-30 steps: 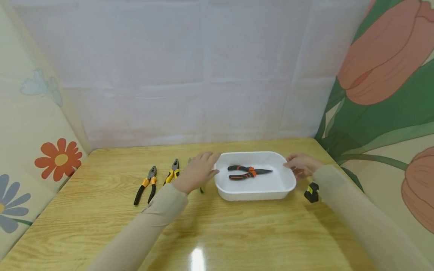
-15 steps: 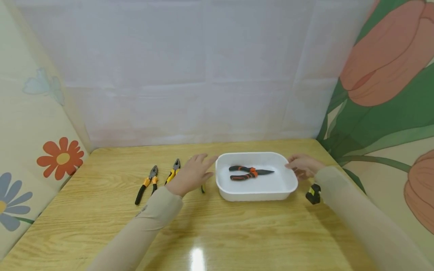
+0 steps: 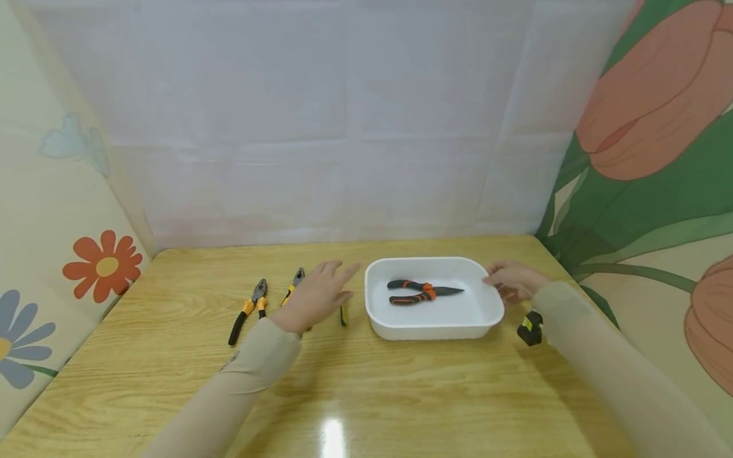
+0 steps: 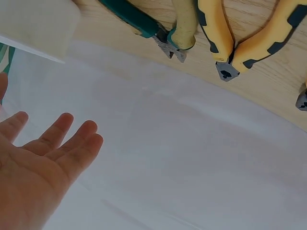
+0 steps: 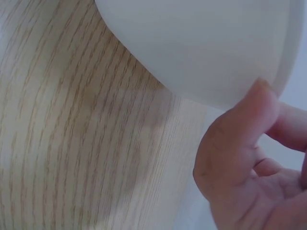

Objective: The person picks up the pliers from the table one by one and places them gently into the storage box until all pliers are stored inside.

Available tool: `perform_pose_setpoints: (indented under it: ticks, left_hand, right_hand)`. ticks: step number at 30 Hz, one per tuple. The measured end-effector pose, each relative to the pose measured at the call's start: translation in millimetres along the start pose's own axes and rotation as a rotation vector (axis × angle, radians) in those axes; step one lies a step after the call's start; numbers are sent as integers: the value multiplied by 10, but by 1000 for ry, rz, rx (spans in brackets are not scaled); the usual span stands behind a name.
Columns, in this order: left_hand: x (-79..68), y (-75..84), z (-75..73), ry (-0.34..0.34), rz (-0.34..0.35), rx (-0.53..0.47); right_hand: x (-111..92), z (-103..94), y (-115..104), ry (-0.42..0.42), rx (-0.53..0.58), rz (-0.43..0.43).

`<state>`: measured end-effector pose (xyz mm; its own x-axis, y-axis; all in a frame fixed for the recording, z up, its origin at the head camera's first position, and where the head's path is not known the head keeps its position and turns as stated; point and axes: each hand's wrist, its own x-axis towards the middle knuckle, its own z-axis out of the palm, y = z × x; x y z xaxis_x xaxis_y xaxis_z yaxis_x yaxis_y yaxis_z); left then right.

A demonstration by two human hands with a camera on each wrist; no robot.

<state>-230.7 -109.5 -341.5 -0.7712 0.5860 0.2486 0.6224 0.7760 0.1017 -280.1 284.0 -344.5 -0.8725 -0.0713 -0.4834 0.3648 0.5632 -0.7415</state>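
My right hand (image 3: pixel 511 280) pinches the right end of a white plastic tray (image 3: pixel 435 332), its thumb (image 5: pixel 240 127) against the wall by the rim in the right wrist view. Inside the tray lie needle-nose pliers (image 3: pixel 426 292) with black and orange handles. My left hand (image 3: pixel 317 296) is held over the table left of the tray, fingers spread and apart from it. Under and beside this hand are pliers with yellow and black handles (image 4: pixel 218 28) and green-handled pliers (image 4: pixel 132 17), both partly hidden in the head view. Farther left lie pliers with orange and black handles (image 3: pixel 249 310).
A black and yellow tape measure (image 3: pixel 530 327) sits right of the tray, close to my right sleeve. The wooden table (image 3: pixel 401 394) ends at a white cloth backdrop (image 3: pixel 343 159). Flower-printed panels (image 3: pixel 647 210) stand on both sides.
My left hand has moved left, away from the tray's left rim, baring more of the green pliers' handle and covering more of the yellow ones. The right hand stays at the tray.
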Motion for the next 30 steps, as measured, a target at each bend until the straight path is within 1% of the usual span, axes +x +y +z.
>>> perform_pose_setpoints:
  ticks: [6, 12, 16, 20, 26, 30]
  left_hand:
    - [-87, -37, -33, -17, -17, 33]
    - [-165, -78, -21, 25, 11, 48]
    - [-208, -117, 3, 55, 13, 34]
    - [-248, -154, 29, 67, 1, 36]
    - [-314, -183, 37, 60, -43, 45]
    - [-363, -218, 43, 56, -64, 71]
  right_hand:
    - [-12, -14, 6, -25, -2, -34]
    - [-15, -6, 9, -12, -24, -29]
    - [-13, 2, 11, -7, -21, -33]
    - [-15, 2, 10, -4, -24, -37]
    - [-23, 4, 8, 2, -26, -32]
    - [-16, 1, 13, 2, -17, -32]
